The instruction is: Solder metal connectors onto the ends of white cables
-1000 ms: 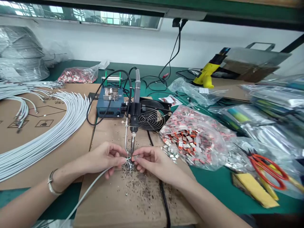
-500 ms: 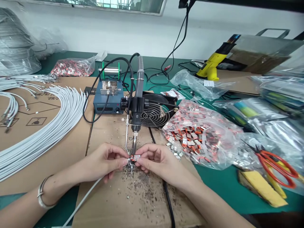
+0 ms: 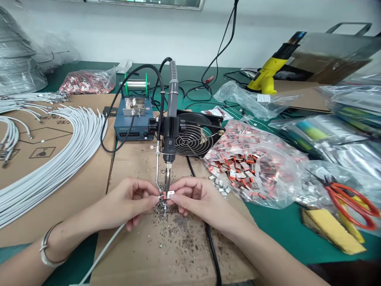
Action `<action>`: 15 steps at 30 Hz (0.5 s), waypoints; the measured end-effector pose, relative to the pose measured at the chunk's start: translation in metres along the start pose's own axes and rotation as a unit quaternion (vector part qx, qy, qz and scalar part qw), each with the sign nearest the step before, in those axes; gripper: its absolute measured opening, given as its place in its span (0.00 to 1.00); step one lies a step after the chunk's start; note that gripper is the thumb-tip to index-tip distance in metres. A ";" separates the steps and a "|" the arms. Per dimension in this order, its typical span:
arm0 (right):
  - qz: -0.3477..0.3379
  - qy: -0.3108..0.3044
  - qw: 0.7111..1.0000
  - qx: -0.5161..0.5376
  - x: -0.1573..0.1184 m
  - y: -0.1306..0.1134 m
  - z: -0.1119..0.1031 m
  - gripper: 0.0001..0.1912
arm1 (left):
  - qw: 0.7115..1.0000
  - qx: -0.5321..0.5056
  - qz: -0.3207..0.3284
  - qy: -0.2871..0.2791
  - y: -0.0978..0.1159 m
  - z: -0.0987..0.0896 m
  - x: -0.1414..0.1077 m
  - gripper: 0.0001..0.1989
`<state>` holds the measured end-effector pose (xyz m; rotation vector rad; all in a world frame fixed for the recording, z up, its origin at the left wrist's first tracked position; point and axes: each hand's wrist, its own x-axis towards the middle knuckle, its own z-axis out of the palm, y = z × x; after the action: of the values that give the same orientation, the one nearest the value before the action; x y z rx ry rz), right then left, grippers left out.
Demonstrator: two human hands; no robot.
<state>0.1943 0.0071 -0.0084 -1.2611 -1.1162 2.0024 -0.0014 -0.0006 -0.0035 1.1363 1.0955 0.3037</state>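
My left hand [image 3: 135,200] pinches a white cable [image 3: 105,250] close to its end; the cable trails down to the lower left. Between thumb and fingers, my right hand [image 3: 193,198] grips a small USB connector [image 3: 170,194] with a metal shell and orange insert. Cable end and connector meet right under the tip of a soldering iron [image 3: 168,172], which is clamped upright in a stand. A thin solder feed tube [image 3: 157,169] runs down beside the iron. The exact contact at the tip is too small to make out. Solder bits lie below on the cardboard [image 3: 143,254].
Behind stand a blue solder feeder [image 3: 133,123] with a solder spool [image 3: 135,84] and a black fan [image 3: 195,139]. White cables [image 3: 68,159] lie left. Right are a bag of USB connectors [image 3: 256,167], orange-handled pliers [image 3: 351,202], a yellow sponge [image 3: 335,230] and a yellow heat gun [image 3: 270,69].
The view has shifted slightly. Both hands keep their grips under the iron, and the connector appears turned a little, showing more of its bright metal face.
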 end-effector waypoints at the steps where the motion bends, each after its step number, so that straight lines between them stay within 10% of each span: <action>1: -0.002 0.001 1.000 -0.002 -0.001 0.000 0.000 0.16 | 1.000 -0.003 0.001 0.001 0.000 0.000 0.000 0.18; 15: 0.005 -0.014 0.999 0.037 -0.004 -0.005 -0.003 0.12 | 0.991 -0.124 -0.019 -0.046 0.003 -0.001 0.001 0.14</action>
<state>0.1984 0.0078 -0.0030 -1.2078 -1.0414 2.0557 -0.0007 0.0021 -0.0016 0.8991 0.9679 0.3431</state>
